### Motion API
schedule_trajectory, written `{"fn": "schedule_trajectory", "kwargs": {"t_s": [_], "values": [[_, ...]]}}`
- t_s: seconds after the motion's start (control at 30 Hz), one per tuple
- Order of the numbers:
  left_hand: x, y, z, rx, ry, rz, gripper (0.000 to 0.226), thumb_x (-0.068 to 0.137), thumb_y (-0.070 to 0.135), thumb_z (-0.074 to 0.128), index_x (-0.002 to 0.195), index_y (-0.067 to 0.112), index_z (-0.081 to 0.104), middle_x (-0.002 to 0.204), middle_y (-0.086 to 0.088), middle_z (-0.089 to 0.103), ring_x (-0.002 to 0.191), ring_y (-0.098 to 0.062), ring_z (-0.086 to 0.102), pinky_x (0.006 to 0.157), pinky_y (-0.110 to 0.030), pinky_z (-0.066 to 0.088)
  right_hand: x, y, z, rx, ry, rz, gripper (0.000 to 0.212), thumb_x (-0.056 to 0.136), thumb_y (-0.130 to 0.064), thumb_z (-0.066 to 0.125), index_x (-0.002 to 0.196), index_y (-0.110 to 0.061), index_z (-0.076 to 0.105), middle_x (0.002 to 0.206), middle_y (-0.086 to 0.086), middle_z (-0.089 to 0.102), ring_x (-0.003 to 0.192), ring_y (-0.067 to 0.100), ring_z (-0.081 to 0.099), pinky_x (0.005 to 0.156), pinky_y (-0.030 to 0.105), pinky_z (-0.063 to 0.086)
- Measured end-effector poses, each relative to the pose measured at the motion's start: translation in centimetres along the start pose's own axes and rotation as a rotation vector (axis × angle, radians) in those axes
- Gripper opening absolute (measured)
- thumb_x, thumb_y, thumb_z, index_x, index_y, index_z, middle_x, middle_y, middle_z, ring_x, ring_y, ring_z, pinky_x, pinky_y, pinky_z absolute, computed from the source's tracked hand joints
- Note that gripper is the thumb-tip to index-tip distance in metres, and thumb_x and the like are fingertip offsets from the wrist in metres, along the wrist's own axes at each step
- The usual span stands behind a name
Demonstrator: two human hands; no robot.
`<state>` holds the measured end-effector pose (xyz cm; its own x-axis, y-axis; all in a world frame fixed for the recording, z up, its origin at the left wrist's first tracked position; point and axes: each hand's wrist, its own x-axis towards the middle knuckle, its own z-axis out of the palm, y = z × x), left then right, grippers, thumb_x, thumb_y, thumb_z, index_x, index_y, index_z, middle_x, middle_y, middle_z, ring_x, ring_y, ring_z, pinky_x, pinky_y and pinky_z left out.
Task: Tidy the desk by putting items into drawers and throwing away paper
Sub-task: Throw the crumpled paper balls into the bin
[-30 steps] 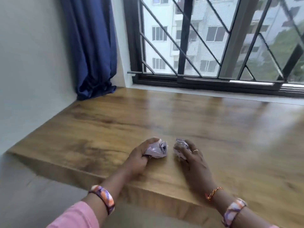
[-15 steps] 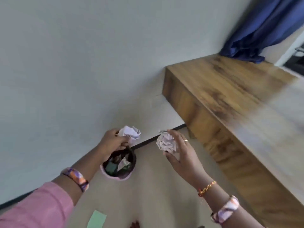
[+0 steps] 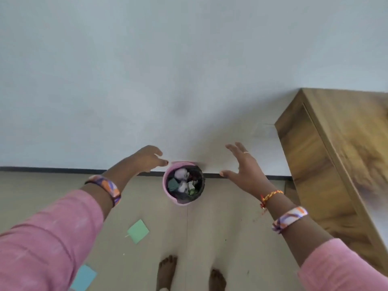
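A small pink bin (image 3: 166, 191) with a dark liner stands on the floor against the wall. Two pale crumpled paper balls, one (image 3: 181, 173) at the back and one (image 3: 183, 187) in the middle, lie inside among other scraps. My left hand (image 3: 147, 158) hovers above the bin's left rim with fingers spread and empty. My right hand (image 3: 243, 166) is held out to the right of the bin, palm open, holding nothing. The wooden desk (image 3: 344, 131) stands at the right.
A green paper square (image 3: 138, 231) and a blue one (image 3: 84, 278) lie on the beige floor to the left of my bare feet (image 3: 167, 271). A plain wall with a dark skirting strip (image 3: 52, 170) runs behind the bin.
I turned from the desk to the bin, carrying a crumpled paper ball in each hand. Both hands have opened and the two balls now lie in the bin.
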<state>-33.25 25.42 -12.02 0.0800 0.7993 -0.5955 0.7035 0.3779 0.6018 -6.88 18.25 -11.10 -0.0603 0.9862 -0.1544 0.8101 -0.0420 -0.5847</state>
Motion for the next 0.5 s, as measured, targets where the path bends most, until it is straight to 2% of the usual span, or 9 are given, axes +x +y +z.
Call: {"fn": "schedule_trajectory", "kwargs": {"t_s": [0.07,0.13,0.2,0.33,0.43,0.5], "values": [[-1.4,-1.1,0.3,-0.008,0.008,-0.034,0.047,0.086,0.021,0.065,0.128,0.004,0.051,0.132,-0.015,0.051,0.108,-0.028,0.056,0.087,-0.035,0.049,-0.4,1.2,-0.3,0.027,-0.018,0.012,0.073,0.079,-0.022,0.072,0.141,-0.022,0.033,0.154,0.012,0.023,0.142,0.024,0.024,0.107,0.043,0.039],[-3.1,-1.6,1.0,-0.052,0.032,-0.065,0.042,0.088,0.019,0.062,0.126,0.005,0.053,0.129,-0.016,0.054,0.106,-0.028,0.056,0.086,-0.034,0.048,-0.6,1.8,-0.5,0.032,-0.038,-0.011,0.069,0.078,-0.023,0.072,0.138,-0.022,0.038,0.15,0.011,0.031,0.138,0.025,0.031,0.102,0.046,0.044],[-4.6,-2.0,1.7,-0.108,0.04,-0.087,0.04,0.089,0.018,0.06,0.126,0.006,0.053,0.129,-0.015,0.054,0.111,-0.029,0.055,0.084,-0.034,0.049,-0.6,1.9,-0.3,0.043,-0.075,-0.04,0.065,0.078,-0.023,0.072,0.135,-0.021,0.042,0.145,0.009,0.039,0.133,0.024,0.038,0.1,0.044,0.045],[-7.7,-4.0,3.0,-0.225,0.088,-0.117,0.038,0.091,0.016,0.056,0.127,0.005,0.05,0.126,-0.014,0.056,0.115,-0.03,0.055,0.082,-0.032,0.044,-0.7,0.8,1.6,0.067,-0.207,-0.141,0.055,0.08,-0.018,0.069,0.13,-0.018,0.046,0.131,0.004,0.049,0.115,0.021,0.052,0.09,0.031,0.049],[-10.3,-7.2,3.5,-0.302,0.145,-0.173,0.035,0.092,0.015,0.055,0.125,0.004,0.051,0.119,-0.013,0.058,0.104,-0.023,0.057,0.075,-0.03,0.045,-1.2,-0.9,4.1,0.054,-0.346,-0.18,0.058,0.082,-0.018,0.067,0.134,-0.019,0.043,0.133,0.006,0.051,0.115,0.022,0.053,0.094,0.035,0.05],[-12.3,-10.1,3.2,-0.371,0.186,-0.22,0.033,0.092,0.014,0.054,0.124,0.005,0.052,0.111,-0.01,0.058,0.097,-0.02,0.055,0.07,-0.026,0.044,-1.7,-2.4,6.2,0.026,-0.441,-0.216,0.059,0.083,-0.018,0.065,0.136,-0.021,0.041,0.136,0.005,0.051,0.117,0.02,0.054,0.096,0.033,0.049]]}}
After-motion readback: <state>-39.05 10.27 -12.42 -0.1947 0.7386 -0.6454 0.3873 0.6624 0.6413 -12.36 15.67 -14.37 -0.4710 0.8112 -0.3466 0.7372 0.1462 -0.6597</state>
